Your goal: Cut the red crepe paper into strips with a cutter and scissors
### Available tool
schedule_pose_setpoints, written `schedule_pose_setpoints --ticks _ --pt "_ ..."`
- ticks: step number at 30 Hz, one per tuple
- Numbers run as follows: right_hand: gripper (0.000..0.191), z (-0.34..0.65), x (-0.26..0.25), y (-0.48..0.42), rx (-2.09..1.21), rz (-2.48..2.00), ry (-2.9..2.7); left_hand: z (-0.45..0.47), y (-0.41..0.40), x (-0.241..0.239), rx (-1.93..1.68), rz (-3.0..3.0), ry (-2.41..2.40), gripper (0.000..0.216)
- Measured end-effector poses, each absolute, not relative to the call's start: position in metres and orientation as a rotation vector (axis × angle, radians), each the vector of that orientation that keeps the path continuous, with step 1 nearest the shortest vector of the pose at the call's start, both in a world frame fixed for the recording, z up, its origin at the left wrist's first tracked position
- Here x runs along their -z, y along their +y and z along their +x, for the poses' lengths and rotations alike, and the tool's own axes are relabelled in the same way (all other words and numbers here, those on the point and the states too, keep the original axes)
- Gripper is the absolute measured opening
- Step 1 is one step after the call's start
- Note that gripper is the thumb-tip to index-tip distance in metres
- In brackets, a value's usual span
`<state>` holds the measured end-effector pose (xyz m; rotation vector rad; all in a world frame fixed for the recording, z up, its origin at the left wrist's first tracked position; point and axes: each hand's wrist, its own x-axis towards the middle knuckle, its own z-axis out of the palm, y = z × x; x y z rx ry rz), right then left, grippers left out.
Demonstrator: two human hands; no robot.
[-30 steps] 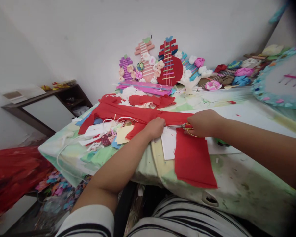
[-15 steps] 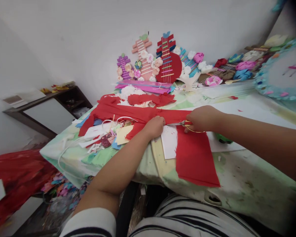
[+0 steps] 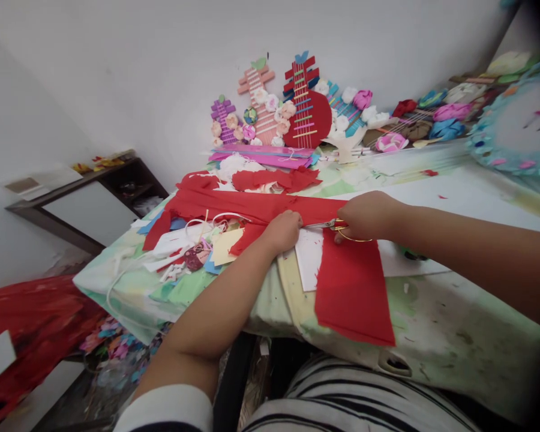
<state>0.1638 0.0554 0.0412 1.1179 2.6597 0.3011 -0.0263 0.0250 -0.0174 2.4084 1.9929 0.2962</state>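
A long strip of red cloth (image 3: 234, 207) lies across the table, and a wide red piece (image 3: 355, 294) hangs below it over the front edge. My left hand (image 3: 285, 231) is closed on the cloth near the middle of the strip. In my right hand (image 3: 364, 215) are scissors (image 3: 321, 225) with gold-coloured handles. Their blades point left along the cloth, with the tips close to my left fingers. A white sheet (image 3: 308, 258) shows under the cut edge. My right fingers partly hide the handles.
Paper scraps (image 3: 175, 240) and white cord clutter the table's left side. Decorated lute-shaped crafts (image 3: 308, 120) lean against the wall. A large white sheet (image 3: 409, 201) lies beneath my right arm. A low cabinet (image 3: 90, 198) stands at left, near red plastic (image 3: 31, 324).
The hanging red piece has swung slightly left at its lower end. My right hand and the scissors have shifted slightly left; my left hand stays nearly in place.
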Motion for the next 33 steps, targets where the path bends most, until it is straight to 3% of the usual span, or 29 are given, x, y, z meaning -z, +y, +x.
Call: schedule_pose_setpoints --ticks 8,16,20,33 --pt "0.054 0.165 -0.035 0.057 -0.288 1.132 2.666 -0.026 0.024 0.014 -0.372 2.371 1.951 0.020" --pt "0.043 0.159 -0.040 0.056 -0.291 1.165 2.627 -0.027 0.023 0.012 -0.537 2.308 1.944 0.019" --pt "0.048 0.174 -0.047 0.060 -0.303 1.250 2.629 -0.027 0.020 0.009 -0.640 2.252 1.971 0.018" --pt "0.051 0.220 -0.060 0.063 -0.049 1.601 2.610 -0.035 0.020 0.001 -0.665 2.220 2.012 0.019"
